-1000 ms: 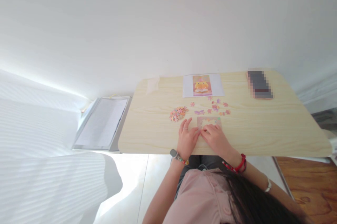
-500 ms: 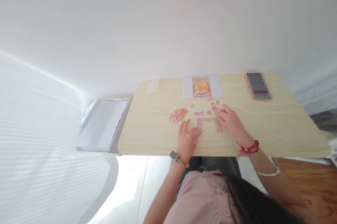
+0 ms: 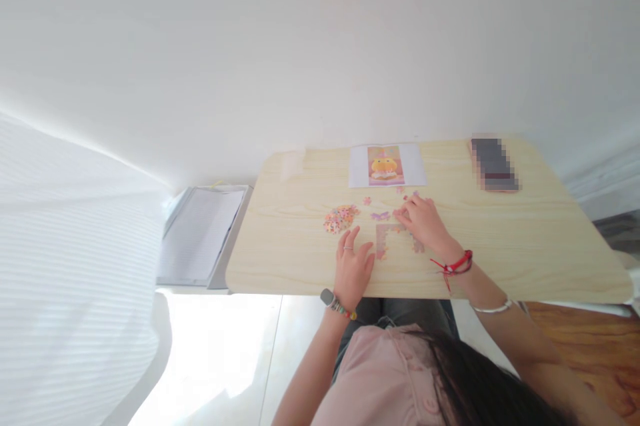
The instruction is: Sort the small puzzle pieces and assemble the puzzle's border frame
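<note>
A partly joined jigsaw puzzle (image 3: pixel 381 243) lies near the table's front edge, a frame of pieces along its top and sides. My left hand (image 3: pixel 354 269) rests just left of it, fingers spread and holding nothing. Above the frame's top edge, my right hand (image 3: pixel 425 223) pinches a small pink puzzle piece at its fingertips, which partly cover it. A purple joined strip of pieces (image 3: pixel 380 216) lies left of those fingertips. Beyond my left hand is a heap of loose puzzle pieces (image 3: pixel 341 219). A single pink piece (image 3: pixel 367 201) lies apart; other pieces are partly hidden by my right hand.
A printed picture sheet (image 3: pixel 357 166) lies at the back of the table (image 3: pixel 500 246), against the wall. At the back right is a phone (image 3: pixel 495 165), blurred out. Papers in a grey tray (image 3: pixel 200 233) stand left of the table, near a white curtain (image 3: pixel 75 279).
My right hand has moved left, from the purple pieces at the right to the pink piece above the frame. My left hand has drawn slightly away from the frame's left side.
</note>
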### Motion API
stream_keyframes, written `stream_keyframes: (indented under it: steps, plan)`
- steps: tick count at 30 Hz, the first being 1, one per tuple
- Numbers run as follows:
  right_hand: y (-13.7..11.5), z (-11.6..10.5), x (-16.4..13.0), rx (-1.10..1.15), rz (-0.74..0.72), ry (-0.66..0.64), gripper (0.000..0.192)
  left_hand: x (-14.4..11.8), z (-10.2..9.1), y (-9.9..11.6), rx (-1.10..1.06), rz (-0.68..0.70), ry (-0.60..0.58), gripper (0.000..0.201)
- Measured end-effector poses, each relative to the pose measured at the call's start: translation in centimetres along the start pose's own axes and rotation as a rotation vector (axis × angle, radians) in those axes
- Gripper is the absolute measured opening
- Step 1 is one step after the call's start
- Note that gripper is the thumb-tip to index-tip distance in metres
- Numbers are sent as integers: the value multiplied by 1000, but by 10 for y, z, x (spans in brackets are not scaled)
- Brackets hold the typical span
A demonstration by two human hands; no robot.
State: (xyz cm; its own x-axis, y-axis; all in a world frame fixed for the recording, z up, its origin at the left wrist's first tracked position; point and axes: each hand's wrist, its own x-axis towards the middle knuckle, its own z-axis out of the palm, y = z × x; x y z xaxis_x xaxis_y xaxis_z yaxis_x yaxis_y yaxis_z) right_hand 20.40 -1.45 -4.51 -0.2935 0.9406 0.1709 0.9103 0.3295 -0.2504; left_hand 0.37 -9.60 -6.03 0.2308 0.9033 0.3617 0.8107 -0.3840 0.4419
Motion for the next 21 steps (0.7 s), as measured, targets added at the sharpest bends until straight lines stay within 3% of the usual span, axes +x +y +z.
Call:
stream_keyframes:
  steps: [5,12,15,21]
  plan:
    - [-18,-12,-23,75,-60,44,18,2,0,3,-29,7,7,21]
    - [-41,-2,-64,-34,-44,12,21,2,1,3,-24,-3,-17,22]
    - [-36,-2,-65,23,-43,-8,18,1,1,3,-20,3,-20,22]
    - [-20,-10,-51,110,-203,-123,18,1,0,3,-21,8,-16,21]
